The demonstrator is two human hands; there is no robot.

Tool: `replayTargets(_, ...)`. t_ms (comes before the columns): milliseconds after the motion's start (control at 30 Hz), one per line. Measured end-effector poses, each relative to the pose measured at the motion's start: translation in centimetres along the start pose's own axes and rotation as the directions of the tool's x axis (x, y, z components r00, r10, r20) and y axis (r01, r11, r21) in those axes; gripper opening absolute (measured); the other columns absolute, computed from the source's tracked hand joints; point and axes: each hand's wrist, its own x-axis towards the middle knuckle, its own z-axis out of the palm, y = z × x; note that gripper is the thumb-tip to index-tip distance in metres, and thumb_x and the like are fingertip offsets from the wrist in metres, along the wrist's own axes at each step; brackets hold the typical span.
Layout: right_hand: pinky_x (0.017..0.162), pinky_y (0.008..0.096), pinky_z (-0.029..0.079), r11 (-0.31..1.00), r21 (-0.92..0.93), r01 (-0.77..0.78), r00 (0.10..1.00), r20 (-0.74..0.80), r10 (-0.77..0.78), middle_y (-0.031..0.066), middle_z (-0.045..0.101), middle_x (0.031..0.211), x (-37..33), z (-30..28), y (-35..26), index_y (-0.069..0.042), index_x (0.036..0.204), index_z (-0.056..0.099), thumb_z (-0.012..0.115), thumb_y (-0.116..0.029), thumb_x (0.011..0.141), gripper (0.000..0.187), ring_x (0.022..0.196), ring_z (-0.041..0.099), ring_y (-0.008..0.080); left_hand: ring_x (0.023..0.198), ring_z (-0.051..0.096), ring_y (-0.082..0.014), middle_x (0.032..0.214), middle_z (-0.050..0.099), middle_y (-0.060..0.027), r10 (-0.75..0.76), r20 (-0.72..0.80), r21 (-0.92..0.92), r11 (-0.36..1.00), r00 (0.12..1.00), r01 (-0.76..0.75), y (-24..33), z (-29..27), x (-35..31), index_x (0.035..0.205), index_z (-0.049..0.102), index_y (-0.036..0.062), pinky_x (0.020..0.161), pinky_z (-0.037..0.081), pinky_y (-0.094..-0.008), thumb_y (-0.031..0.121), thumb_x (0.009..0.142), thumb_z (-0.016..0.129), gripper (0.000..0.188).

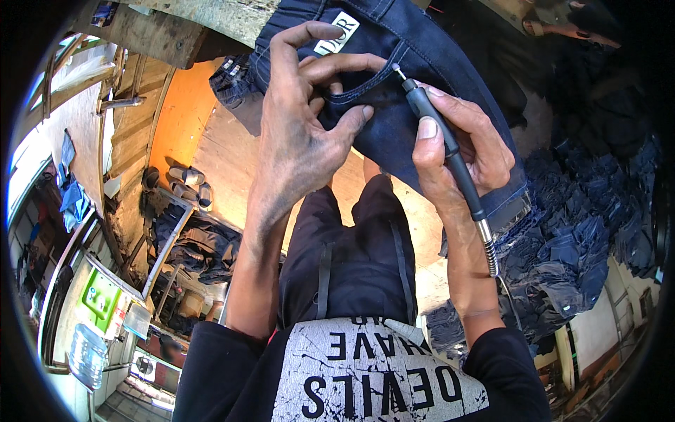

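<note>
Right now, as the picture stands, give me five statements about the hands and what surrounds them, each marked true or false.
1. The right hand holds a black pen-shaped tool. True.
2. The tool points at the person's knee. False: its tip is by the curved, stitched edge.
3. The left hand has its fingers at the dark blue garment. True.
4. A bluish bottle stands at the picture's right. False: the bottle is at the lower left.
5. Sandals lie at the left. True.
</note>
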Motion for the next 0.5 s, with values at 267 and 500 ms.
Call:
replayTargets(267, 0.078, 0.0327, 0.067, 0.998, -0.065, -0.017, 1.000, -0.021, 0.016, 0.0185, 0.083, 0.098, 0.31, -0.16, -0.55, 0.003, 0.109, 0.079, 0.077, -0.004, 0.082, 0.028, 0.087, 0.084, 0.0275, 0.121, 0.074, -0.0247, 0.136, 0.074, -0.0196, -0.012, 0.005, -0.029, 0.999, 1.000, 0.012, -0.25, 0.13, -0.09, 0.154, 0.028, 0.0049, 0.108, 0.062, -0.0342, -0.016, 0.088, 0.077, 0.084)
replayTargets(500, 0.071, 0.0277, 0.064, 0.995, -0.025, -0.101, 0.993, -0.056, 0.099, 0.0169, 0.083, 0.096, 0.16, -0.08, -0.75, 0.003, 0.110, 0.079, 0.078, -0.004, 0.084, 0.027, 0.081, 0.082, 0.0206, 0.126, 0.073, -0.0268, 0.139, 0.072, -0.0210, 0.039, 0.017, -0.020, 0.999, 0.999, -0.039, -0.57, 0.27, -0.03, 0.153, 0.028, 0.0040, 0.112, 0.061, -0.0363, -0.017, 0.090, 0.074, 0.081)
